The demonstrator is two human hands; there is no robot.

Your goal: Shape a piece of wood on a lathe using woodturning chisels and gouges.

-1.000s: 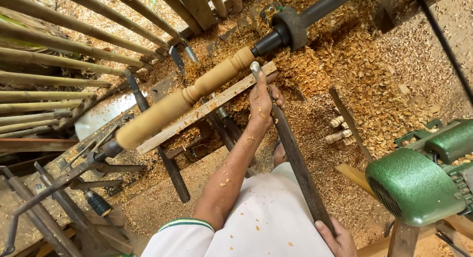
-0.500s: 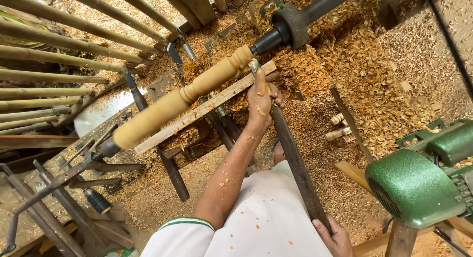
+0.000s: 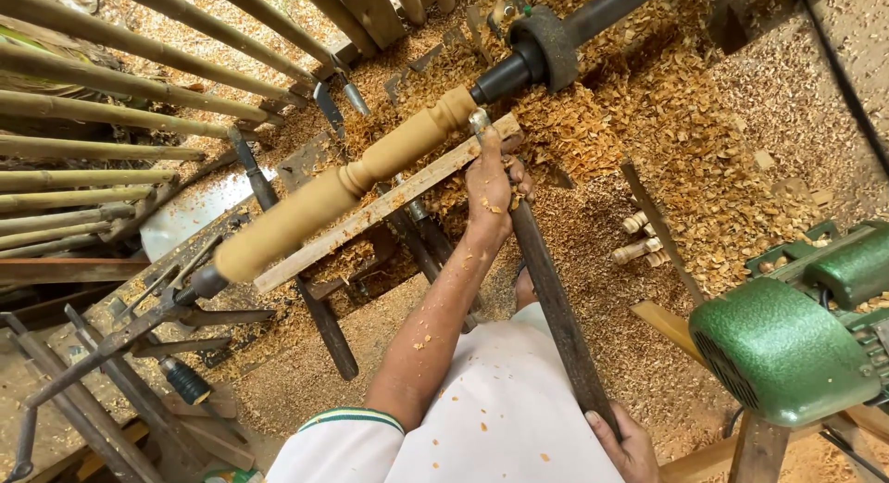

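Beside green motor point(image 3: 782, 353), both hands clamped on long chisel point(image 3: 556, 307) against spindle point(image 3: 343, 182).

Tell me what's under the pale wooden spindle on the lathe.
Just below the spindle runs a long wooden rest strip, where the left hand steadies the chisel. Beneath are dark frame bars and wood shavings. The spindle and strip hide whatever lies directly under them.

Open shavings point(image 3: 741, 122) rightward — green motor point(image 3: 787, 353) blocking near right.
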